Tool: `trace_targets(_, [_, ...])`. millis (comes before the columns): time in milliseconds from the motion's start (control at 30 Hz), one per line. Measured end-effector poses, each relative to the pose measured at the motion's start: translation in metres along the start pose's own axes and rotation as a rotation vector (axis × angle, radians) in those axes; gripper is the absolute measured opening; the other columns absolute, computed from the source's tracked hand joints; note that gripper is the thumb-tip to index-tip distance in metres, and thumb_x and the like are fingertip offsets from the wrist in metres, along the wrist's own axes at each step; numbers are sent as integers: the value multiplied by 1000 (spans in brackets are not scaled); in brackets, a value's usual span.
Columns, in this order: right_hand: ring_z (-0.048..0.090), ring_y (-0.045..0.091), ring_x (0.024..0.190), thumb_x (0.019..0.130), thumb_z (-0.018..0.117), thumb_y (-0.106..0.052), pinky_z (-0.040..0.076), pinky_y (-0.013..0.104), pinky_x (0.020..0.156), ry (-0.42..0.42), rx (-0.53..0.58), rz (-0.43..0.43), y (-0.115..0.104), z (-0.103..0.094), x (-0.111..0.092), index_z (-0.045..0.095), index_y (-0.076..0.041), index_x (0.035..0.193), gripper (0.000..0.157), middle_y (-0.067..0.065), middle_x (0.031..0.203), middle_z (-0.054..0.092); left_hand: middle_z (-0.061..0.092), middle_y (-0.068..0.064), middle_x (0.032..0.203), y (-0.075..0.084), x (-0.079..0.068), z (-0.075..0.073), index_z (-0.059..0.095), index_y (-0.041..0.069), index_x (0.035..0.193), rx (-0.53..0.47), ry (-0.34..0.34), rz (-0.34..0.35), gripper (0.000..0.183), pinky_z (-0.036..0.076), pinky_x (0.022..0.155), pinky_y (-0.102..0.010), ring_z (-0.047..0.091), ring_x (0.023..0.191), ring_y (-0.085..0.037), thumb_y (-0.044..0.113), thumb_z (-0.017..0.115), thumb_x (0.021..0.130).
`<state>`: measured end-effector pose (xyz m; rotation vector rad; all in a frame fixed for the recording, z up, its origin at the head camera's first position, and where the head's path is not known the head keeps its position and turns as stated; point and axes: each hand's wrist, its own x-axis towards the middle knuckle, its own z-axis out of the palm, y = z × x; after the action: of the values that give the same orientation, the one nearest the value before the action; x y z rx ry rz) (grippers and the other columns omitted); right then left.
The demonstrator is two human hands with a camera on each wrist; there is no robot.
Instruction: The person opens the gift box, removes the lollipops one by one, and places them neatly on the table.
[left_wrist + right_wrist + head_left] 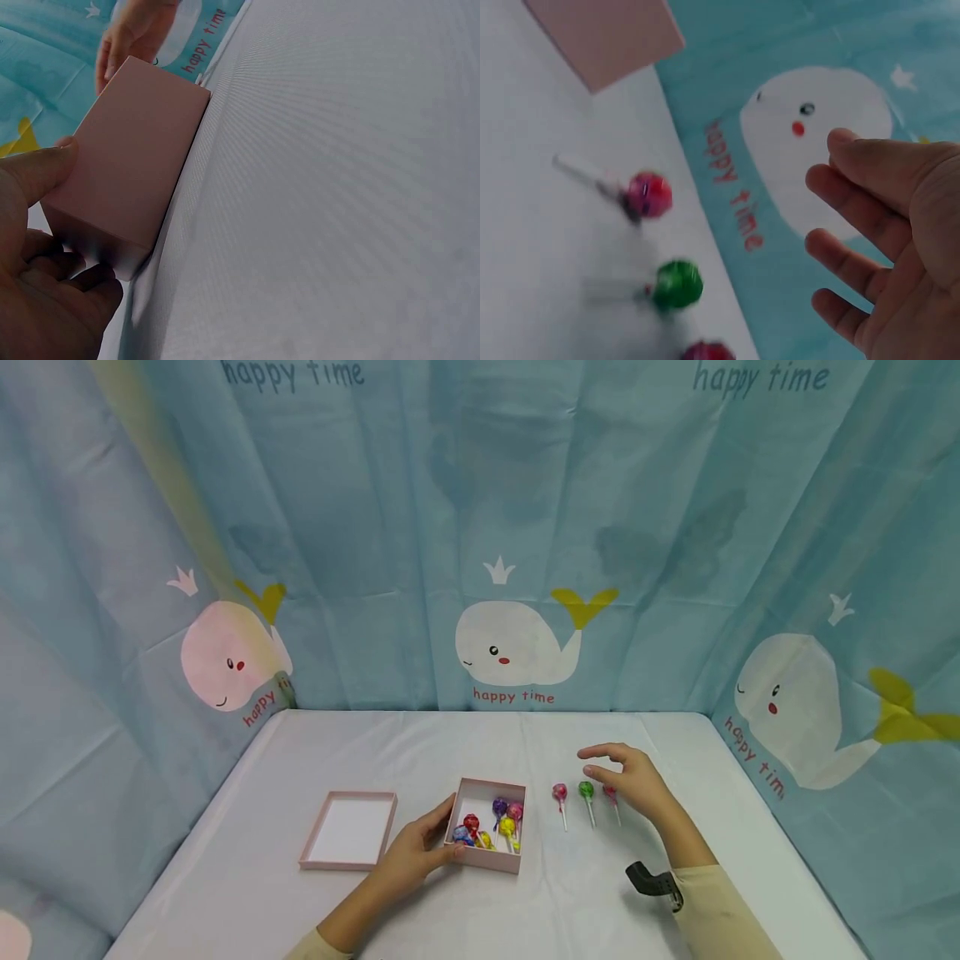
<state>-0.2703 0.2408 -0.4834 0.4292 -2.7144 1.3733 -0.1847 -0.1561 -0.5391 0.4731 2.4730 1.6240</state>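
A pink box (487,859) with a white inside sits on the table, several wrapped lollipops (507,828) lying in it. My left hand (411,857) grips its left side, thumb (46,171) at the near wall and the other fingers curled around the corner. To the right of the box lie three lollipops in a row: a pink one (559,792), a green one (586,789) and another pink one (610,792). Over the rightmost one my right hand (633,779) hovers with relaxed fingers and nothing between them; it partly covers that lollipop in the head view.
The box's pink-edged lid (348,831) lies inside-up at the left of the table. A black strap-like piece (651,881) sticks out from the right sleeve (712,902). Behind the white table (420,743) hangs a blue whale-print curtain (390,543).
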Motion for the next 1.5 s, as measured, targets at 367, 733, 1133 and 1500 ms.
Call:
trace_targets(367, [57,25,131,92,77,-39,40,64,115,-185,5,-109,-59,39,29,77,-22,118,31,-10,122,71,31,2,166,-1,0,0,32,20,162,-42,-5,3,89,30,122,-44,29,154,-24,38,80,89])
trace_targets(733, [60,19,127,92,78,-30,44,59,113,-360,7,-194,-81,83,45,77,-32,112,20,-16,118,72,34,2,165,-2,1,0,33,22,162,-14,-12,0,87,32,121,-44,34,152,-24,39,79,90])
trace_targets(1133, [65,20,116,93,78,-20,53,53,106,-483,17,-199,-83,118,47,79,-18,112,20,-10,115,74,34,0,165,-2,2,-1,34,24,162,-4,-10,23,85,32,121,-44,35,151,-26,38,78,91])
trace_targets(1500, [66,12,105,91,81,-25,57,33,95,-515,-120,-208,-86,136,46,81,-18,111,21,-14,108,74,33,-3,166,-3,1,-1,33,23,162,-7,-11,33,86,32,121,-43,34,151,-28,37,78,90])
